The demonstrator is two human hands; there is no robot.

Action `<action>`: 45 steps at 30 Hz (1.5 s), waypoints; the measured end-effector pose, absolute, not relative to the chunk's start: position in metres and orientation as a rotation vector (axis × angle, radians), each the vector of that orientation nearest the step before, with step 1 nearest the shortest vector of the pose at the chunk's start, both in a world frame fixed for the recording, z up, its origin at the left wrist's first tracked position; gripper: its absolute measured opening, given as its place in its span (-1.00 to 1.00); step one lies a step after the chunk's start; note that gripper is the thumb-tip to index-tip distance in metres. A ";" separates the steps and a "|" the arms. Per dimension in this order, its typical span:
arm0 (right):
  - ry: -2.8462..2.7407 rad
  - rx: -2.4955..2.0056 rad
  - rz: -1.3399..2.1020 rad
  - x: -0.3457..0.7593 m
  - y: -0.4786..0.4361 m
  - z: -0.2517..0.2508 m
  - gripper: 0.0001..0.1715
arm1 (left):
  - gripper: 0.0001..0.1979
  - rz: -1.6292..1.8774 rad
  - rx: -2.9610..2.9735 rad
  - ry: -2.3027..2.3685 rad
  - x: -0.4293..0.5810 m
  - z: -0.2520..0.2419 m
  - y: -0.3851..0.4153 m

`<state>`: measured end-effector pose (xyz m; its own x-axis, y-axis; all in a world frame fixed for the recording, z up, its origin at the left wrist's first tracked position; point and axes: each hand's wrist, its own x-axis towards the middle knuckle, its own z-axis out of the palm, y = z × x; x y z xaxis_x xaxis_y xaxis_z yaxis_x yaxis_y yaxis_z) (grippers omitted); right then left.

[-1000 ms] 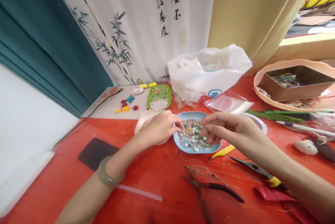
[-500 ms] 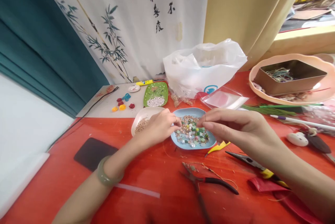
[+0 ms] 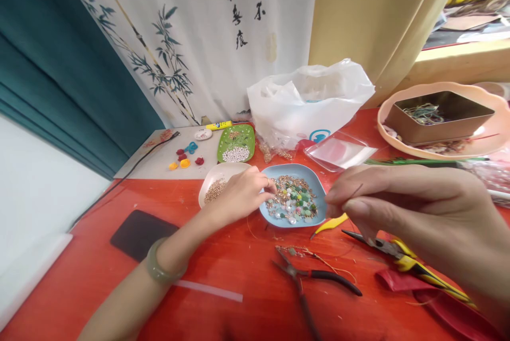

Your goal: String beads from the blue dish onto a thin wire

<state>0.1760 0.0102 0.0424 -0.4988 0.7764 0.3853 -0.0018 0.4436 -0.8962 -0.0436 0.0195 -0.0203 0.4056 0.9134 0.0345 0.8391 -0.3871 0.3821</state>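
Blue tray [image 3: 317, 187] of mixed beads [image 3: 295, 200] is the hub — left hand [image 3: 249, 189] at 9 o'clock, fingertips bunched at the rim, can't tell if they grip anything. Right hand [image 3: 414, 208] at 3 — thumb and forefinger pinching a thin strand [image 3: 359, 190]. Cream bowl [image 3: 205, 184] partly behind left hand, black-handled pliers [image 3: 294, 271] at 6

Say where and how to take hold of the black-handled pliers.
Likely by both handles, coming from the near right: the pliers lie splayed, one black handle angled right, the other toward the near edge. Jaws point away, close to the beaded strand, so keep the grip behind the pivot.
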 end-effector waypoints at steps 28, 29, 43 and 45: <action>-1.695 -0.875 1.130 0.177 0.015 0.044 -0.87 | -0.86 0.231 2.404 1.616 -0.038 -0.021 0.018; -1.690 -0.886 1.132 0.177 0.016 0.044 -0.86 | -0.86 0.243 2.408 1.630 -0.039 -0.022 0.019; -1.717 -0.989 1.044 0.177 0.019 0.042 -0.86 | -0.74 0.331 2.536 1.562 -0.042 -0.030 0.024; -1.692 -0.992 1.079 0.176 0.021 0.041 -0.87 | -0.73 0.353 2.542 1.536 -0.043 -0.030 0.025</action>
